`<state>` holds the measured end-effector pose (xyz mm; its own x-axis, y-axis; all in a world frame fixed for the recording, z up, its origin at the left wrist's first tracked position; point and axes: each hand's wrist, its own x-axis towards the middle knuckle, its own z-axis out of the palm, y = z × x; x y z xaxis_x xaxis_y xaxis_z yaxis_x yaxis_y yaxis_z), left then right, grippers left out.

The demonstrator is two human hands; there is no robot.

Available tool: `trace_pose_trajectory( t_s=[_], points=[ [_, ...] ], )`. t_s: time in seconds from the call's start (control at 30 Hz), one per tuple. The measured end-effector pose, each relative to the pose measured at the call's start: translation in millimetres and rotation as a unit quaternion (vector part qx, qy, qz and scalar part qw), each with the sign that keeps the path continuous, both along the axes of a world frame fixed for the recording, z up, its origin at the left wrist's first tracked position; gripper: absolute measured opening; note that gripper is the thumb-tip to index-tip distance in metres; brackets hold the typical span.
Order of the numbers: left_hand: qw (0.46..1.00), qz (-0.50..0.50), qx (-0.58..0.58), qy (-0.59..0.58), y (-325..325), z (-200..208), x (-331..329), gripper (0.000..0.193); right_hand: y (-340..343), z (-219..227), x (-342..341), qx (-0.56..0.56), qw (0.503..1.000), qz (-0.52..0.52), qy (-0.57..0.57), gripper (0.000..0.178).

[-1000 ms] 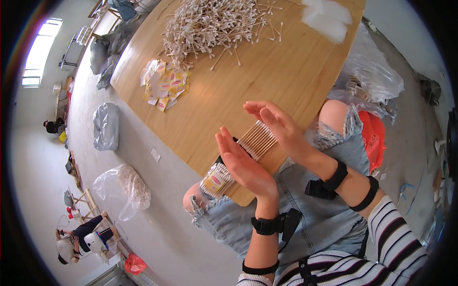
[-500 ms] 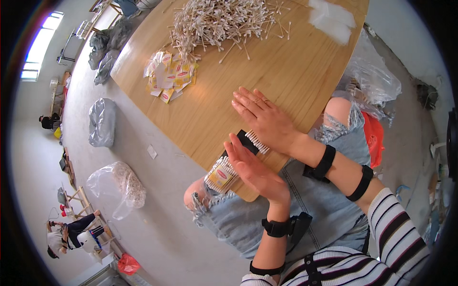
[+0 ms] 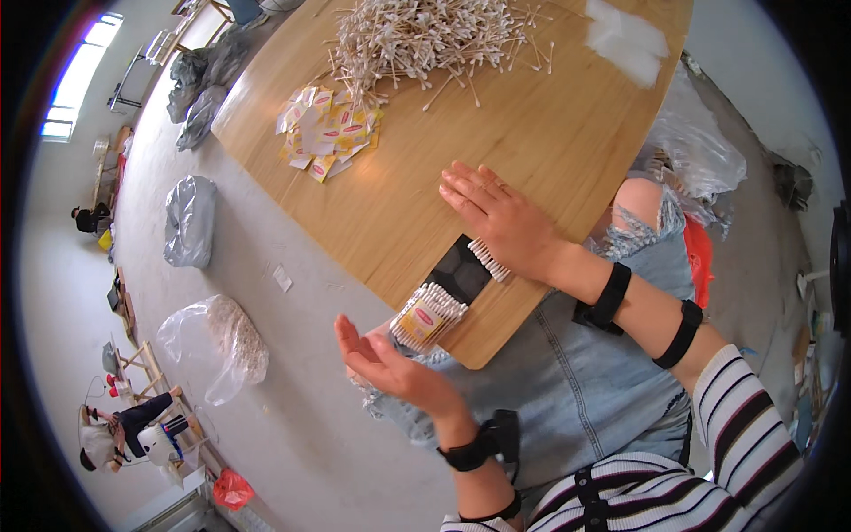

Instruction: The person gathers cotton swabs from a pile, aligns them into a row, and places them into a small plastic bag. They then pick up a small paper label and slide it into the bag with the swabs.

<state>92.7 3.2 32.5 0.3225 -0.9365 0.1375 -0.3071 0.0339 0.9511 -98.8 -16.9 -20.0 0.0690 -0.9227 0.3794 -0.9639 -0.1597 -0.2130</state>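
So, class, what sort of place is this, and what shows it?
Likely a small workshop or packing room: a heap of loose cotton swabs and yellow and white cards lie on the wooden table, with a clear bag on the floor.

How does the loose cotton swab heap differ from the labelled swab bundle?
The heap is large, the bundle small. The heap's swabs point every which way; the bundle's lie lined up together. The heap lies far across the table, the bundle at its near edge, by the left hand. Both are white-tipped swabs.

Right grip (image 3: 512, 229) over swab row (image 3: 484, 257); left grip (image 3: 397, 371) near bundle (image 3: 427, 317).
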Motion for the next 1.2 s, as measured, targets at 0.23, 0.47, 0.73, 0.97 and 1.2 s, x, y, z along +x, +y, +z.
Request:
trace_pose_trajectory(
  t_s=[0.23, 0.47, 0.73, 0.97, 1.2],
  points=[
    [0.973, -0.073, 0.220, -0.013, -17.6, -49.4, 48.4, 0.049, -20.4, 0.0, 49.5, 0.007, 0.994, 0.080, -0.075, 0.050],
    [0.989, -0.070, 0.130, 0.004, -17.0, -61.0, 34.6, 0.052, -19.6, 2.2, 51.9, 0.036, 0.992, 0.095, -0.073, 0.052],
    [0.988, -0.050, 0.100, 0.107, -14.4, -63.6, 25.7, 0.048, -17.3, 2.4, 62.0, 0.034, 0.987, 0.111, -0.111, 0.049],
    [0.995, -0.052, 0.072, 0.046, -15.1, -62.5, 25.9, 0.047, -17.1, -1.0, 70.9, 0.011, 0.989, 0.100, -0.107, 0.048],
    [0.993, -0.054, 0.100, -0.043, -15.0, -45.4, 24.6, 0.048, -14.1, 5.3, 94.3, 0.024, 0.946, 0.135, -0.294, 0.048]
  ],
)
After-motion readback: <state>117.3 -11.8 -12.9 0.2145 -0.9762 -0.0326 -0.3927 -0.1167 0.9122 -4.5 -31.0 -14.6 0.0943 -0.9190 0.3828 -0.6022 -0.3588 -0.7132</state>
